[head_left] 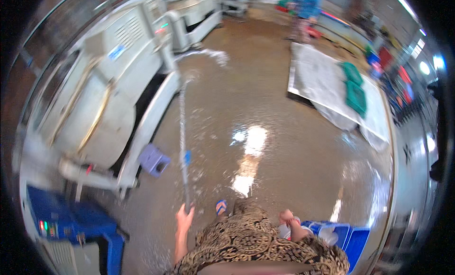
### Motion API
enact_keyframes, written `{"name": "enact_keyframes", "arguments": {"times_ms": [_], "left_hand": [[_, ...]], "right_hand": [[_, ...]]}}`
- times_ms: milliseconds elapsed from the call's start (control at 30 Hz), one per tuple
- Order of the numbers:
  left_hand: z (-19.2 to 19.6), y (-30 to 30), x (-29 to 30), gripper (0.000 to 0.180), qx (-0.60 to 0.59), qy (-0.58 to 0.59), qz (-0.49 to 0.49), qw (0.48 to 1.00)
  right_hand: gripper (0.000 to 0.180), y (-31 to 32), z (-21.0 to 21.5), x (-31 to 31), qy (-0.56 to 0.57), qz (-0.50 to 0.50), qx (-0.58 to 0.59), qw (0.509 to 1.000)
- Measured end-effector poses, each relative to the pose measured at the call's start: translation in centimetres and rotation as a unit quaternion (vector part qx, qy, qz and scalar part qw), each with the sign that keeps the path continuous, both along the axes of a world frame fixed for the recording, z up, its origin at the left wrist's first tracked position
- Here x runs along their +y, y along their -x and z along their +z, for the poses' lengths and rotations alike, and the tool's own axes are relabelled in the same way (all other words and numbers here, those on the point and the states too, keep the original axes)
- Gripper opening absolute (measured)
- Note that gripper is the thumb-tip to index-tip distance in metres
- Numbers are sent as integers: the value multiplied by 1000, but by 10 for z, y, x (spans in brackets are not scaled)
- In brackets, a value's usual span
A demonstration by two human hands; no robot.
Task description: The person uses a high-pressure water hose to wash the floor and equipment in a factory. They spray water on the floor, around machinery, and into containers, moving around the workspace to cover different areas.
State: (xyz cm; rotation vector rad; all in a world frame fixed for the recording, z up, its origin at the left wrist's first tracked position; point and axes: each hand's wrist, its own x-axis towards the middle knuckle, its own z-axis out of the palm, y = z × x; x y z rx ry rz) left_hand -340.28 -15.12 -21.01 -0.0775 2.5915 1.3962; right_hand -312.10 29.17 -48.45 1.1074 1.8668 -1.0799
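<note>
My left hand (184, 218) grips the near end of a long thin pole (182, 132) that reaches out over the wet brown floor (265, 132). The pole's far end (186, 79) meets foamy white water beside the big white machine (99, 99). A small blue clip sits on the pole at about mid-length. My right hand (286, 216) hangs by my hip with fingers curled, just above a blue plastic crate (348, 237); nothing shows in it. My patterned brown garment (256, 246) fills the lower middle, and one foot in a blue sandal (221, 207) shows.
A small lilac stool (154, 160) stands by the machine's leg. Blue equipment (71, 223) sits at lower left. A large grey mat with green crates (354, 87) lies at right. A person in blue (305, 9) stands far off.
</note>
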Motion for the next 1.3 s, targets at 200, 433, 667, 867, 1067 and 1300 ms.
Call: {"name": "enact_keyframes", "arguments": {"times_ms": [200, 433, 667, 867, 1067, 1300], "left_hand": [[4, -42, 6, 16, -152, 83, 67, 983], [-20, -117, 23, 22, -94, 17, 14, 995], [5, -190, 13, 29, -208, 88, 86, 970], [-3, -257, 11, 29, -116, 36, 280, 952], [5, -282, 3, 20, -189, 18, 477, 858], [47, -333, -85, 22, -149, -192, 572, 783]], "right_hand": [[28, 204, 124, 21, -36, 34, 207, 977], [24, 253, 91, 37, -1, 97, 156, 983], [24, 205, 31, 29, -10, 266, 26, 964], [21, 213, 31, 52, 172, 181, -43, 967], [21, 258, 71, 50, 117, 212, -83, 967], [23, 236, 111, -14, 95, 202, -11, 975]]}}
